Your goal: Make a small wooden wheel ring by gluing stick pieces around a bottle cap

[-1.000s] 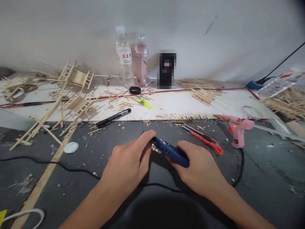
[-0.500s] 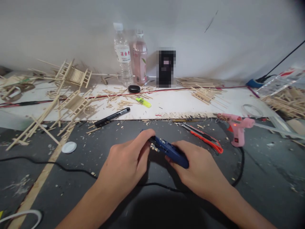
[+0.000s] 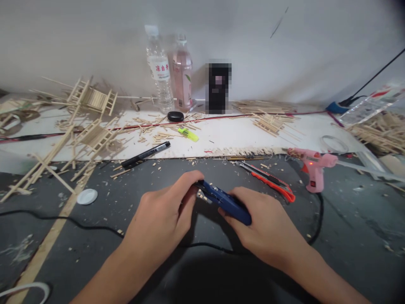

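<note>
My right hand is wrapped round the handles of a pair of blue cutting pliers low over the dark work surface. My left hand is closed at the tool's jaws, fingertips pinched there; what it pinches is too small to make out. A black cable runs under both wrists.
A red utility knife and a pink glue gun lie to the right. A black marker, a white cap and small stick frames lie left. Two bottles stand at the wall on the white board, with stick piles at right.
The view has drifted slightly, so everything sits a little lower left. Both hands stay closed on the pliers in the same place.
</note>
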Demonstrator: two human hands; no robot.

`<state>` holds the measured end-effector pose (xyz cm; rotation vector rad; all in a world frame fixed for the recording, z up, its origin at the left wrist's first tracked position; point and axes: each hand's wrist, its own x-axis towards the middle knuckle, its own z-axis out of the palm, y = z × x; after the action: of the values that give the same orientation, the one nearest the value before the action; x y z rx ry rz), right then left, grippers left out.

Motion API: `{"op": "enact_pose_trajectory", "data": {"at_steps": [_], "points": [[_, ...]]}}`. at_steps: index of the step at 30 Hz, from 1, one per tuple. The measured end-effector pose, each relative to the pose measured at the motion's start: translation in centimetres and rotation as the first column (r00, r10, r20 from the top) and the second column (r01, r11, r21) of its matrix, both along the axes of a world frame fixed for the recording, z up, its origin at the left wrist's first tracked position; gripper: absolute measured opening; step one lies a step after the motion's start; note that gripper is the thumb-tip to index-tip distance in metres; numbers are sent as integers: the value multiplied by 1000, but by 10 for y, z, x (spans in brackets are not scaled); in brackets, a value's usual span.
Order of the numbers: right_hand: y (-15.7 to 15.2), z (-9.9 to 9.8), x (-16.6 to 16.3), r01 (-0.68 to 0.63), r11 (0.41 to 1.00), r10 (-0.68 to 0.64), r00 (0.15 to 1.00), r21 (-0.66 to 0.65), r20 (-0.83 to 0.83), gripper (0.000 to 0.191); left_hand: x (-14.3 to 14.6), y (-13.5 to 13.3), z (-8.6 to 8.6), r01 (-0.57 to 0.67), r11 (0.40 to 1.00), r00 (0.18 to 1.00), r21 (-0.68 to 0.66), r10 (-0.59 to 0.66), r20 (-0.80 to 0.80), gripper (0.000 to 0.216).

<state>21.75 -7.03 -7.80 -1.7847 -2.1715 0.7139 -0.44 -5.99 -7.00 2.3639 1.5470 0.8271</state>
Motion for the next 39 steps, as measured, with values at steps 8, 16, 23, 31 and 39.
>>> {"op": "enact_pose_trajectory", "data": {"at_steps": [8,16,23,31,39], "points": [[3,-7,-1,15,998,-17,999,57,33,15,1,0,-3,17,1000,1000,4,-17,22,25],[5,-9,1,0,997,-7,996,73,94,17,2,-4,-4,18,999,999,40,-19,39,27],[11,-9,-7,1,999,-13,969,49,247,6,-3,6,-6,-12,993,1000,-119,9,-22,24],[14,-6,12,-72,978,-32,875,195,482,18,3,15,-15,17,933,996,-360,-49,-78,39],[14,-6,26,-117,969,-5,872,219,489,39,-1,19,-13,52,920,997,-388,-68,-29,40]]}}
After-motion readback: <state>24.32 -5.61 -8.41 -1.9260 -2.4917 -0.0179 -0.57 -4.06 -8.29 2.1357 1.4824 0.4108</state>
